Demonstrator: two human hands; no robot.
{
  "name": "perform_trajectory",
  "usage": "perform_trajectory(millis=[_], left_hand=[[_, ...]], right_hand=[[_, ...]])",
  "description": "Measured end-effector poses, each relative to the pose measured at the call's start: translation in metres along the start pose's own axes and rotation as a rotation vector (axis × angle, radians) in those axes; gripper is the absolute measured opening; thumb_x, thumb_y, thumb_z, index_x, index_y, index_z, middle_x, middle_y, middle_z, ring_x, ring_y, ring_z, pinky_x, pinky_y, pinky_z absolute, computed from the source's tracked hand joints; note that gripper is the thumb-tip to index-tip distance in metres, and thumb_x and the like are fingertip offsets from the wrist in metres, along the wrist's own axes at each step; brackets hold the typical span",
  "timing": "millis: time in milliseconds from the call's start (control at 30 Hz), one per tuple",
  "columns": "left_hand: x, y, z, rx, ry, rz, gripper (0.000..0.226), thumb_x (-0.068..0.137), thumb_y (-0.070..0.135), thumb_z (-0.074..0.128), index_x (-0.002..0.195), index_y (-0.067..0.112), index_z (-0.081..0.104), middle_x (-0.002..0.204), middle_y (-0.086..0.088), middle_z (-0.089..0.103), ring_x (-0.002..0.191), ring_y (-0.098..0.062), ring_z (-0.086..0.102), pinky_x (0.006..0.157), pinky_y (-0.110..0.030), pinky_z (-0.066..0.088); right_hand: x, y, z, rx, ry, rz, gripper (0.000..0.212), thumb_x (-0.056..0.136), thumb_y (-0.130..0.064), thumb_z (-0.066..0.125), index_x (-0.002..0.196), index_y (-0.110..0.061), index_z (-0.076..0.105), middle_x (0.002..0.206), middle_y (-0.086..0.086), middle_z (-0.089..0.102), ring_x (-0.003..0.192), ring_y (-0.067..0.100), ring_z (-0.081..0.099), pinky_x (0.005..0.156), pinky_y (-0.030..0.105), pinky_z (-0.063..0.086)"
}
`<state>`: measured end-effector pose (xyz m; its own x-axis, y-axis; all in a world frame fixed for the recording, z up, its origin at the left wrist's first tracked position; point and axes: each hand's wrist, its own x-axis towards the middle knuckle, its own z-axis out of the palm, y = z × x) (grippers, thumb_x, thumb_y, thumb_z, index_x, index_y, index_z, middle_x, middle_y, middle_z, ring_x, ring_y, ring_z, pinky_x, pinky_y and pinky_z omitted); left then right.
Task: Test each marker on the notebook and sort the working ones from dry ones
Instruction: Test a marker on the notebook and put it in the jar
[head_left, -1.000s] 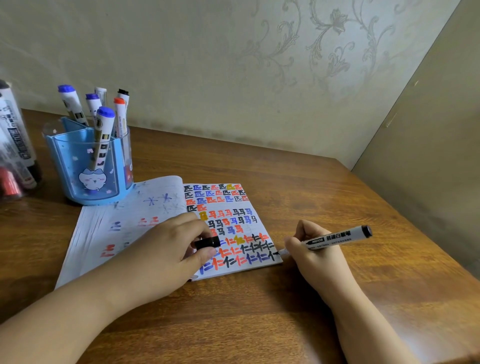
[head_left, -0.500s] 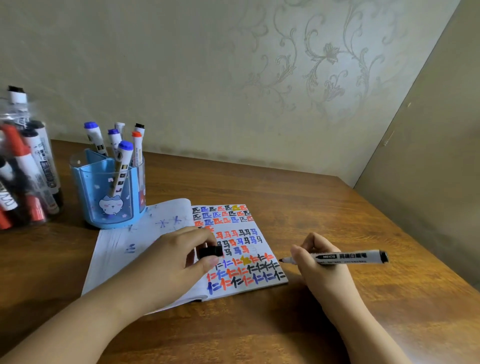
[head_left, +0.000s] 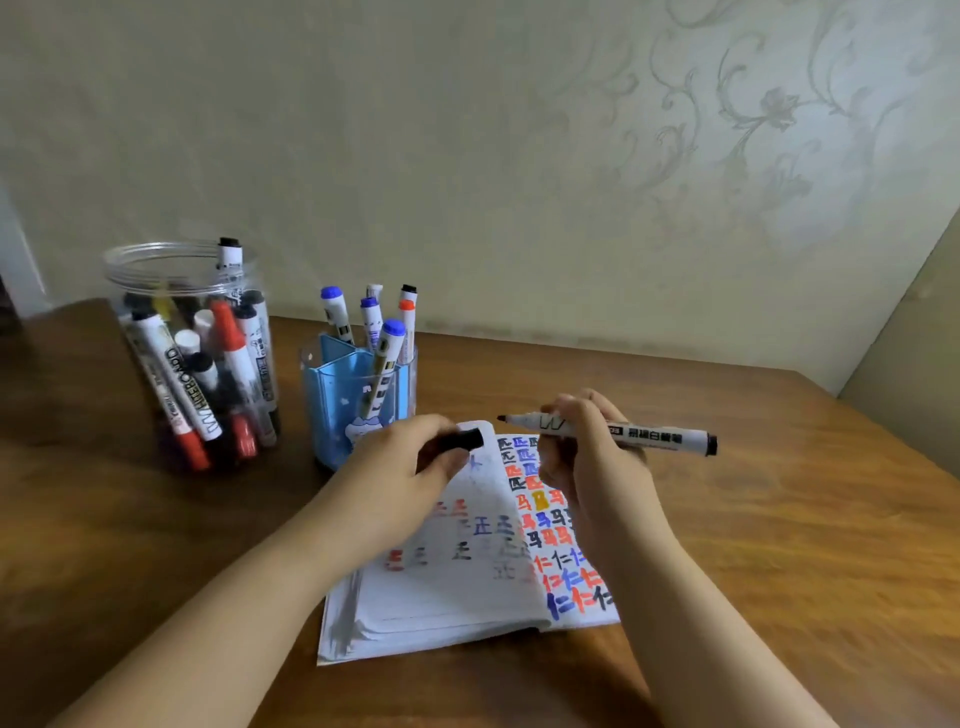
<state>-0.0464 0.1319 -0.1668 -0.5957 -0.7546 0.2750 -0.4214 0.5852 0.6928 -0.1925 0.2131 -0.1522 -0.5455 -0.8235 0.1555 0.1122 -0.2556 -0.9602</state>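
An open notebook (head_left: 457, 587) lies on the wooden table, its right page covered with black, blue, red and orange marks. Above it my right hand (head_left: 587, 457) grips an uncapped white marker (head_left: 649, 435) level, black tip pointing left. My left hand (head_left: 400, 467) pinches the marker's black cap (head_left: 465, 439), its open end a short gap from the tip. A blue pen holder (head_left: 343, 395) with several capped markers stands behind the notebook. Left of it stands a clear plastic jar (head_left: 192, 358) full of markers.
The table's right part (head_left: 805, 519) is bare wood and ends at a beige side wall (head_left: 924, 353). A patterned wall rises just behind the holder and jar. The table's left edge runs close beside the jar.
My right hand lifted the marker off the page's edge, up and to the left. My left hand rose with the cap towards the tip. The view shifted left, bringing the jar fully into sight.
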Motion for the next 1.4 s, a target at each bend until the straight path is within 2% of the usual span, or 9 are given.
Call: perform_trajectory(millis=[200,367,667,767,967,1100,1233,1333,1400], left_hand=[[-0.009,-0.012,0.005,-0.060,-0.005,0.036,0.014,0.088,0.032,0.056,0.100,0.040,0.057,0.095,0.022,0.060,0.092,0.005,0.055,0.072,-0.007,0.041],[-0.014,-0.005,0.004,-0.049,-0.014,0.118,0.015,0.087,0.031,0.058,0.099,0.039,0.057,0.093,0.025,0.057,0.094,0.009,0.051,0.073,-0.003,0.040],[-0.020,0.004,0.005,-0.044,-0.034,0.210,0.015,0.088,0.029,0.056,0.102,0.032,0.060,0.092,0.021,0.057,0.097,0.009,0.046,0.078,-0.004,0.038],[-0.022,0.004,0.007,-0.036,-0.024,0.245,0.015,0.088,0.028,0.057,0.101,0.029,0.063,0.090,0.017,0.060,0.096,0.004,0.049,0.080,-0.012,0.041],[-0.024,0.001,0.008,-0.040,0.015,0.372,0.023,0.080,0.033,0.056,0.093,0.019,0.069,0.074,0.018,0.058,0.082,-0.002,0.055,0.070,-0.015,0.043],[-0.026,0.002,0.010,-0.030,0.041,0.415,0.013,0.080,0.029,0.059,0.086,0.021,0.067,0.070,0.015,0.057,0.070,-0.004,0.055,0.060,-0.018,0.042],[-0.025,0.003,0.011,-0.040,0.031,0.377,0.005,0.082,0.028,0.060,0.085,0.026,0.064,0.070,0.021,0.055,0.073,-0.002,0.055,0.061,-0.014,0.041],[-0.022,0.004,0.012,0.011,0.000,0.264,0.006,0.088,0.027,0.059,0.093,0.028,0.063,0.083,0.019,0.059,0.084,-0.001,0.054,0.068,-0.010,0.041],[-0.019,0.003,0.009,0.048,0.046,0.169,0.012,0.089,0.029,0.056,0.101,0.027,0.061,0.092,0.015,0.061,0.086,0.000,0.055,0.071,-0.011,0.042]], right_hand=[[-0.005,0.010,-0.011,-0.046,-0.030,0.015,0.031,0.091,-0.005,0.047,0.065,-0.014,0.034,0.051,0.004,0.025,0.043,0.012,0.022,0.047,0.027,0.015],[-0.009,0.013,-0.008,-0.025,-0.071,0.047,0.030,0.091,-0.003,0.048,0.065,-0.012,0.034,0.049,0.001,0.026,0.043,0.010,0.022,0.041,0.018,0.021],[-0.009,0.017,-0.007,-0.104,-0.102,0.029,0.038,0.089,-0.004,0.054,0.058,-0.017,0.036,0.045,-0.007,0.029,0.041,0.008,0.022,0.044,0.022,0.019],[-0.011,0.019,-0.004,-0.075,-0.119,0.015,0.042,0.089,-0.003,0.052,0.055,-0.018,0.034,0.044,-0.006,0.028,0.040,0.009,0.022,0.043,0.022,0.021],[-0.016,0.023,0.000,0.018,-0.137,-0.003,0.032,0.074,-0.009,0.050,0.053,-0.021,0.029,0.050,-0.004,0.023,0.044,0.011,0.018,0.042,0.022,0.020],[-0.019,0.023,0.002,0.013,-0.127,-0.030,0.029,0.072,-0.008,0.049,0.054,-0.018,0.029,0.050,-0.003,0.024,0.044,0.011,0.020,0.042,0.022,0.023],[-0.018,0.027,0.002,-0.034,-0.093,-0.039,0.028,0.073,-0.012,0.051,0.054,-0.020,0.030,0.050,-0.004,0.026,0.044,0.011,0.023,0.044,0.023,0.025],[-0.016,0.030,0.003,-0.204,-0.089,-0.048,0.040,0.086,-0.020,0.063,0.054,-0.024,0.039,0.045,-0.007,0.033,0.042,0.010,0.029,0.048,0.024,0.028],[-0.017,0.024,0.006,-0.244,-0.106,-0.065,0.029,0.081,-0.033,0.065,0.060,-0.024,0.046,0.045,-0.007,0.040,0.042,0.007,0.035,0.048,0.021,0.031]])
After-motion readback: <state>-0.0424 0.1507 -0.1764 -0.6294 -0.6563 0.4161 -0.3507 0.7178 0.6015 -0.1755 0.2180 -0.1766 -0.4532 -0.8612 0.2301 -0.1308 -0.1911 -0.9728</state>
